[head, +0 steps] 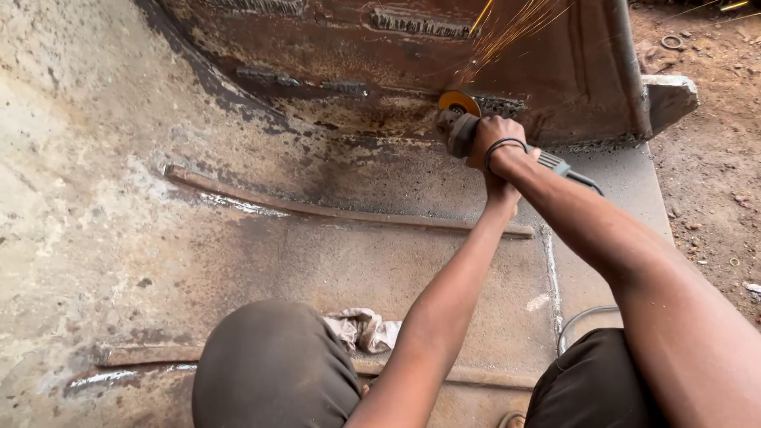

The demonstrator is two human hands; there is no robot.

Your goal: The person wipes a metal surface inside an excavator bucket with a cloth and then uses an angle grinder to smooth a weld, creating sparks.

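Sparks (515,28) fly up and to the right in thin orange streaks from the yellow disc (459,101) of a grey handheld angle grinder (462,131); the disc meets the rusty brown steel wall (357,47) at its foot, just beside a rough weld bead (499,105); the right hand (495,139) is closed around the body of the grinder, a dark band around its wrist; the left hand (501,194) sits just below and behind the right one, mostly hidden by the right forearm, so whether it grips the tool's handle or steadies the other wrist cannot be told; the grinder's grey rear handle (567,170) sticks out to the right past the right wrist. Both arms stretch forward from the lower edge of the view, over two knees in dark trousers (269,364); the person is low over a stained, scuffed steel plate floor (119,238); a long thin rusty flat bar (333,212) lies welded across the floor, running from left to right between the knees and the wall; a second similar bar (476,376) lies near the knees; a crumpled pale rag (365,329) rests on the floor, touching the left knee; a grey cable (575,321) curves by the right knee; reddish dirt ground (713,158) with small scraps lies to the right of the plate.
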